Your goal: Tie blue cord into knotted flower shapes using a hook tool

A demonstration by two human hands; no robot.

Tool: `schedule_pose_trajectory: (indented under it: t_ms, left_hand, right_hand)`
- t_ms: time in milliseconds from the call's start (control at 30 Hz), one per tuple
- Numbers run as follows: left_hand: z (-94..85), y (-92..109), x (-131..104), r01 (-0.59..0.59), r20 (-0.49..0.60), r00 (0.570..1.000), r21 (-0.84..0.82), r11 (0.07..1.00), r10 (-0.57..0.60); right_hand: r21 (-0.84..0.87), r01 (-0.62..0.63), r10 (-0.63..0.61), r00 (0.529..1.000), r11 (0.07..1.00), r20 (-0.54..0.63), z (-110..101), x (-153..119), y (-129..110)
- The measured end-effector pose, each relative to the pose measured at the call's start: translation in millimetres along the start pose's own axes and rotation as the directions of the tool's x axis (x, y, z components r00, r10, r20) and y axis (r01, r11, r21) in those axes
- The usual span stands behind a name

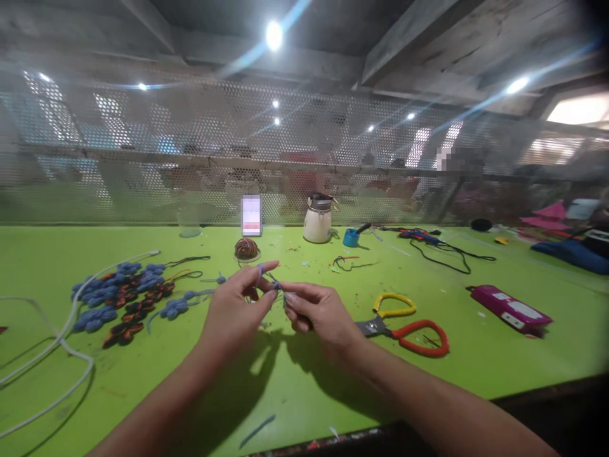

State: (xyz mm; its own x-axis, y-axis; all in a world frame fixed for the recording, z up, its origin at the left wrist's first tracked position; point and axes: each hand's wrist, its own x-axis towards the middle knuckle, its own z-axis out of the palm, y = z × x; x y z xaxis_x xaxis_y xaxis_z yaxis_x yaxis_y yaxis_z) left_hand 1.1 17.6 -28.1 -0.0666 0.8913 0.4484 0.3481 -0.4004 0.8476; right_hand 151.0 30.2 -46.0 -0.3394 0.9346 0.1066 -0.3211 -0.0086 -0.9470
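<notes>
In the middle of the head view, my left hand (240, 298) pinches a small piece of blue yarn (276, 285), and a strand of it wraps round the index finger. Against it, my right hand (316, 311) closes thumb and forefinger on the same yarn; whether a thin hook is also in these fingers I cannot make out. Left of my hands lie blue crocheted flowers (174, 306) and dark orange-and-black ones (137, 311) with trailing strands. A multicoloured yarn ball (246, 249) sits just beyond. Scissors with one yellow and one red handle (419, 336) rest beside my right wrist.
A white cable (71, 317) curves across the green table (214, 412) at left. Behind stand a phone (251, 216), a cream jar (318, 225), a clear cup (189, 223) and a blue pot (351, 238). A corded tool (419, 236) and purple case (511, 309) lie right.
</notes>
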Motion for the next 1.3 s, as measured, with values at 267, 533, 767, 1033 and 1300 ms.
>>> schedule_pose_trajectory:
  t_ms: [267, 533, 767, 1033, 1300]
  left_hand:
    - [-13.3, 5, 10, 0.403, 0.24, 0.914, -0.463, 0.79, -0.326]
    - [-22.9, 5, 15, 0.409, 0.193, 0.911, -0.3, 0.862, -0.365]
    - [-26.4, 2, 16, 0.466, 0.323, 0.876, -0.37, 0.804, -0.359]
    - [-23.6, 1, 15, 0.479, 0.41, 0.859, -0.436, 0.761, -0.306]
    - [-21.5, 3, 11, 0.389, 0.404, 0.887, -0.391, 0.834, -0.224]
  right_hand:
    - [-0.516, 0.462, -0.388, 0.886, 0.721, 0.252, -22, 7, -5]
    - [-0.834, 0.543, -0.269, 0.822, 0.099, 0.503, -30, 2, -24]
    - [-0.594, 0.387, -0.118, 0.89, 0.706, 0.439, -30, 6, -27]
    - [-0.29, 0.106, 0.004, 0.936, 0.951, 0.353, -30, 10, -21]
    - [-0.2, -0.006, 0.051, 0.974, 0.98, 0.222, -24, 9, -17]
